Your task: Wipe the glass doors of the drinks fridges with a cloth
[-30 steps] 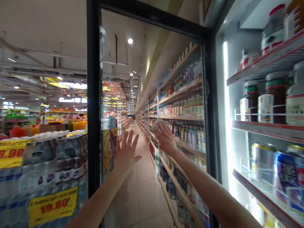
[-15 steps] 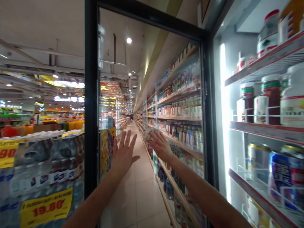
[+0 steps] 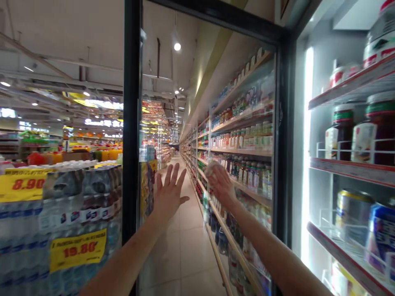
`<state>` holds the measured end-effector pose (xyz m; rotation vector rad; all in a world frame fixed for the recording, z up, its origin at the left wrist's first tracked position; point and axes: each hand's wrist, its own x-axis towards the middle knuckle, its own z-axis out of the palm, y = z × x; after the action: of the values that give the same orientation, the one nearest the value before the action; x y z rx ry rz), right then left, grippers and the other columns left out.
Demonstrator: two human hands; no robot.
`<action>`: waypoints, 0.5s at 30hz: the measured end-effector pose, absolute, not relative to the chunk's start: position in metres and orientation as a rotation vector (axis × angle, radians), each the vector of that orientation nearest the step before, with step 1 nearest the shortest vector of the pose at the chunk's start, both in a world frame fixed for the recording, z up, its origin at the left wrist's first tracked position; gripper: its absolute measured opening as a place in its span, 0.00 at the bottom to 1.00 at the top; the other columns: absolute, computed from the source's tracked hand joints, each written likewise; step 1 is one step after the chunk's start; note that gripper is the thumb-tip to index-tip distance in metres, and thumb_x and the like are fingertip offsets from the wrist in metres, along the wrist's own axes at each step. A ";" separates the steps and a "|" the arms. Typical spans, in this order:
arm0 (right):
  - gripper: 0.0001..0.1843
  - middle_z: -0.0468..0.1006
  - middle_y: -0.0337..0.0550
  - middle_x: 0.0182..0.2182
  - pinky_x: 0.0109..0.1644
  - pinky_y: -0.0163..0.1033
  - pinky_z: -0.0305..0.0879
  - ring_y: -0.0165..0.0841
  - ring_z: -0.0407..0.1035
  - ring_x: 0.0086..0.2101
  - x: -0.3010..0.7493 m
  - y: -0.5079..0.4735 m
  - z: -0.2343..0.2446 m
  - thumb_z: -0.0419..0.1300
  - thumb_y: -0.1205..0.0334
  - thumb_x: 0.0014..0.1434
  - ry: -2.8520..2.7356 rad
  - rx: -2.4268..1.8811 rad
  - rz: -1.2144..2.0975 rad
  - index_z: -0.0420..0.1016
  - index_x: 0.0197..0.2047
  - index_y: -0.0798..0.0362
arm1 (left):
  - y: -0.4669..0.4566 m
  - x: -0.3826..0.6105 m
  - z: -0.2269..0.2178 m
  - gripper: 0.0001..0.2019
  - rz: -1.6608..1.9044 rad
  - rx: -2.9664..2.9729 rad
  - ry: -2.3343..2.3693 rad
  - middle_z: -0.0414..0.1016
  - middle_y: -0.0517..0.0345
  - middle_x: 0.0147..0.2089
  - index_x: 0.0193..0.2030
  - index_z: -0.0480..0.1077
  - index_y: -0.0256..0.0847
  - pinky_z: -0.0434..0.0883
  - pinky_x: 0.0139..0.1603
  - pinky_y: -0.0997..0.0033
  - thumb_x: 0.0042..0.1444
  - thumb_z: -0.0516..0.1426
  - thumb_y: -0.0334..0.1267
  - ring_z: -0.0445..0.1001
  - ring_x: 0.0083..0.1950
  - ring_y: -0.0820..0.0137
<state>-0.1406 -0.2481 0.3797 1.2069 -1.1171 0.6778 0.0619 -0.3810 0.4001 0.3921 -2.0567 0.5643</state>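
An open glass fridge door point(image 3: 197, 102) in a black frame stands straight ahead of me. My left hand point(image 3: 169, 194) lies flat against the glass, fingers spread. My right hand point(image 3: 219, 182) presses a crumpled white cloth point(image 3: 210, 167) onto the glass a little to the right and slightly higher. Through the pane I see the shop aisle and its long shelves of bottles.
To the right the lit fridge interior has a shelf of dark jars point(image 3: 354, 131) and, below it, cans point(image 3: 352, 211). On the left, stacked packs of water bottles point(image 3: 61, 213) carry yellow price tags point(image 3: 77, 249). The tiled aisle floor point(image 3: 188, 246) runs ahead.
My right hand with the cloth slid left and down across the glass, then back right. My left hand stayed flat on the pane. My view shifted a little.
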 end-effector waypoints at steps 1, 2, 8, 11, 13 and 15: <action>0.22 0.58 0.43 0.62 0.63 0.56 0.52 0.39 0.44 0.64 -0.150 -0.242 0.387 0.48 0.68 0.61 -1.121 1.090 0.774 0.66 0.56 0.46 | -0.381 0.062 0.400 0.46 0.562 0.394 -2.064 0.40 0.48 0.69 0.66 0.48 0.43 0.44 0.65 0.41 0.43 0.64 0.52 0.40 0.69 0.52; 0.23 0.54 0.46 0.64 0.62 0.59 0.51 0.41 0.42 0.64 -0.157 -0.238 0.395 0.46 0.68 0.61 -1.130 0.968 0.871 0.63 0.59 0.48 | -0.380 0.062 0.400 0.46 0.561 0.397 -2.069 0.40 0.47 0.69 0.66 0.48 0.43 0.45 0.65 0.41 0.43 0.64 0.52 0.40 0.69 0.52; 0.23 0.55 0.44 0.63 0.64 0.56 0.51 0.41 0.41 0.64 -0.129 -0.262 0.389 0.48 0.68 0.60 -1.150 1.066 0.754 0.65 0.57 0.48 | -0.382 0.062 0.399 0.44 0.592 0.408 -2.045 0.41 0.46 0.69 0.66 0.47 0.44 0.44 0.65 0.41 0.46 0.62 0.52 0.39 0.70 0.52; 0.20 0.61 0.40 0.60 0.65 0.51 0.51 0.37 0.45 0.64 -0.119 -0.269 0.378 0.50 0.69 0.59 -1.104 1.278 0.506 0.69 0.53 0.46 | -0.384 0.061 0.399 0.45 0.598 0.406 -2.041 0.42 0.47 0.69 0.66 0.48 0.44 0.45 0.65 0.41 0.44 0.62 0.54 0.40 0.70 0.52; 0.21 0.59 0.41 0.62 0.64 0.52 0.51 0.37 0.44 0.64 -0.128 -0.262 0.387 0.50 0.70 0.60 -1.113 1.151 0.598 0.68 0.54 0.46 | -0.385 0.061 0.399 0.46 0.598 0.410 -2.051 0.41 0.48 0.69 0.66 0.48 0.44 0.47 0.65 0.42 0.43 0.63 0.54 0.40 0.69 0.52; 0.23 0.52 0.45 0.65 0.63 0.56 0.51 0.40 0.42 0.64 -0.140 -0.254 0.402 0.48 0.70 0.60 -1.143 0.912 0.811 0.64 0.58 0.48 | -0.385 0.061 0.399 0.46 0.597 0.410 -2.058 0.41 0.47 0.69 0.66 0.49 0.44 0.48 0.64 0.41 0.42 0.63 0.53 0.41 0.69 0.52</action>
<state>-0.1401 -0.2543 0.4019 0.9123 -1.1434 0.8107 0.0607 -0.3852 0.3988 0.4105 -2.0575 0.5968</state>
